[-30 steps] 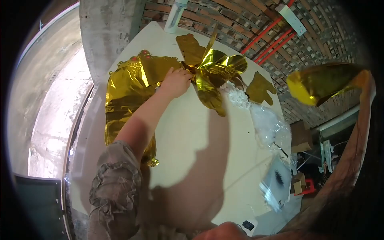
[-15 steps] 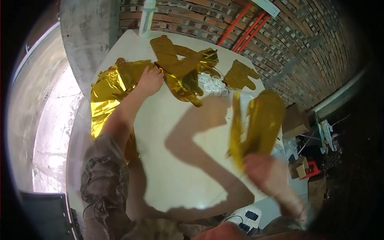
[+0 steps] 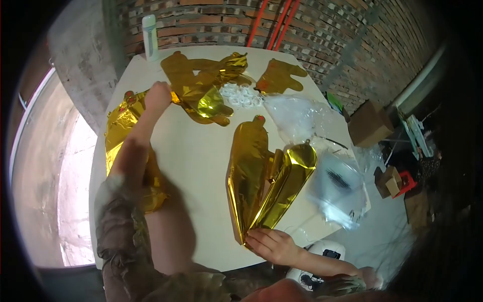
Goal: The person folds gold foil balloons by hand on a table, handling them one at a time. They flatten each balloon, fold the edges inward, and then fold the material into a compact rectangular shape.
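My right hand point(image 3: 274, 246) pinches the lower tip of a flat gold foil balloon point(image 3: 247, 166) near the front of the table. That balloon lies partly folded, with two long lobes pointing away from me. At the back left, my left hand point(image 3: 158, 98) is closed at the edge of other gold foil, between a shiny crumpled foil balloon point(image 3: 119, 136) and a heap of flat foil balloons point(image 3: 188, 75). Its fingertips are partly hidden. Another flat foil balloon point(image 3: 282, 75) lies at the back right.
White rings point(image 3: 241, 95) are piled mid-back on the pale table point(image 3: 201, 161). Clear plastic bags point(image 3: 297, 113) and a stack of clear packets point(image 3: 339, 183) cover its right side. A bottle point(image 3: 150, 38) stands at the back left. Cardboard boxes point(image 3: 371, 123) lie beyond the right edge.
My right hand has brought its foil balloon leftward and down onto the table, uncovering the clear packets. My left hand has closed more tightly at the foil. The camera view has shifted.
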`<state>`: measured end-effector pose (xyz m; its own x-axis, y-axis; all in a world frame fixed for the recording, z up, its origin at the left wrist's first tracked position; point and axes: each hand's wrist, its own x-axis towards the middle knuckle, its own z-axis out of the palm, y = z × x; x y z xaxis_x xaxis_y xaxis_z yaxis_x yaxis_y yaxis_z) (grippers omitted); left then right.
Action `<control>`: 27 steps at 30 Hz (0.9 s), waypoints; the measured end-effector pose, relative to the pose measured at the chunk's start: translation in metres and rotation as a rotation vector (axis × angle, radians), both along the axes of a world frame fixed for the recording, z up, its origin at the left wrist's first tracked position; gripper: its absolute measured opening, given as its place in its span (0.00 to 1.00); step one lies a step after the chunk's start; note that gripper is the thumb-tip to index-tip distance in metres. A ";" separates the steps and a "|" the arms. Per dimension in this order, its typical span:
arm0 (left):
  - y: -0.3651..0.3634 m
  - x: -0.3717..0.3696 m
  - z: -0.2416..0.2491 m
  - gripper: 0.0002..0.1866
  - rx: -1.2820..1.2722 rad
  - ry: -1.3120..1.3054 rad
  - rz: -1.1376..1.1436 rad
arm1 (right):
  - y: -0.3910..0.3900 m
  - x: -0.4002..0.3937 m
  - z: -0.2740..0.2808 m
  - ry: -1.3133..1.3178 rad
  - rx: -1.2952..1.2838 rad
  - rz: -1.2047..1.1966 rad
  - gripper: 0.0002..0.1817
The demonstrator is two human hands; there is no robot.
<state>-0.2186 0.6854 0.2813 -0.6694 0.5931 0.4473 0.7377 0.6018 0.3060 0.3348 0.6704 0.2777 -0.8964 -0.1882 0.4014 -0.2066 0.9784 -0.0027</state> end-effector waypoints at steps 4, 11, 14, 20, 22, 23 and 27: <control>0.010 -0.049 0.025 0.10 -0.154 0.194 -0.326 | -0.005 0.002 0.002 0.029 -0.002 -0.055 0.20; 0.010 -0.010 0.084 0.11 0.496 -1.020 -0.572 | -0.021 0.007 -0.007 0.108 -0.075 -0.126 0.21; -0.008 0.084 0.055 0.13 -0.407 0.431 -0.714 | -0.031 0.013 -0.002 -0.002 -0.250 -0.183 0.19; -0.013 0.211 0.027 0.25 -0.235 0.122 -1.043 | -0.003 0.050 0.026 0.009 -0.349 -0.354 0.17; -0.007 0.207 0.004 0.26 -0.323 0.128 -1.061 | 0.024 0.113 0.012 0.461 0.051 -0.798 0.10; -0.011 0.208 0.002 0.27 -0.348 0.097 -1.024 | 0.036 0.157 0.014 0.555 0.095 -0.985 0.08; -0.018 0.192 -0.008 0.26 -0.369 0.185 -0.971 | 0.053 0.351 -0.019 1.229 -0.235 -1.645 0.09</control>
<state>-0.0262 0.6674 0.2735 0.2260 0.9580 0.1768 0.9693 -0.2392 0.0575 0.6856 0.7232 0.2592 0.5602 0.4683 0.6832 0.6797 0.2115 -0.7023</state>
